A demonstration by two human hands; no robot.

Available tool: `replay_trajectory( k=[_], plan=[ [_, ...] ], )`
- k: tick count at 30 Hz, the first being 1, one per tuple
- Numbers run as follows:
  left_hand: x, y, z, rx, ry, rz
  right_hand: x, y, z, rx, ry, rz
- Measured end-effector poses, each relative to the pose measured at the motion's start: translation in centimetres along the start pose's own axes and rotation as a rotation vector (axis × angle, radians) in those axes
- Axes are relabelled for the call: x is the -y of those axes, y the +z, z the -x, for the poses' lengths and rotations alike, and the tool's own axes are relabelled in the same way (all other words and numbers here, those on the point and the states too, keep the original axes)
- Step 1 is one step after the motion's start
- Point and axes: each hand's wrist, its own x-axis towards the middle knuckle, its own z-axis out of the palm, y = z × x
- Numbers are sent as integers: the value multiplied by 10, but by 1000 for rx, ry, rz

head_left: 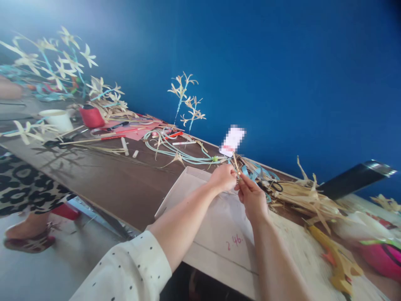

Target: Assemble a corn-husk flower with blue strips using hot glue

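Note:
My left hand is closed, with its fingertips pinched on a thin pale strip of dried husk. Right beside it, my right hand pinches the lower end of the same small piece; its fingers hide most of that end. Both hands are held over a pale cardboard sheet marked with red handwriting. Just beyond them lies a phone with a blurred screen. Blue ribbon, scissors and a heap of dried husks lie close to my right hand.
A yellow glue gun and a dark cylinder are at the right. Coiled pale-green tubing, husk flowers, a red spool and a white cup stand leftward. Another person's patterned clothing shows at the left edge.

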Motion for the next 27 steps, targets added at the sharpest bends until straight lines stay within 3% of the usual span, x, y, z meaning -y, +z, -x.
replay_trajectory(
  k=[5,8,10,12,15,17,21,27],
  plan=[
    [0,-2,-1,22,-19,2,-3,-8,-7,-151,-95,167],
    [0,-6,-4,13,-58,19,-1,-19,-11,-287,-66,33],
    [2,-7,-6,-6,-81,24,4,-22,-11,-235,-45,-119],
    [3,-8,-6,-25,-81,27,8,-19,-7,-88,-14,-218],
    [3,-7,-6,-35,-43,45,9,-10,-1,125,49,-232],
    [2,-6,-4,-34,-19,57,7,-4,1,198,73,-211],
    [1,-5,-3,-20,2,46,2,-1,1,191,74,-172],
    [0,-3,-2,-23,23,-11,-2,0,0,29,21,-32]
  ],
)
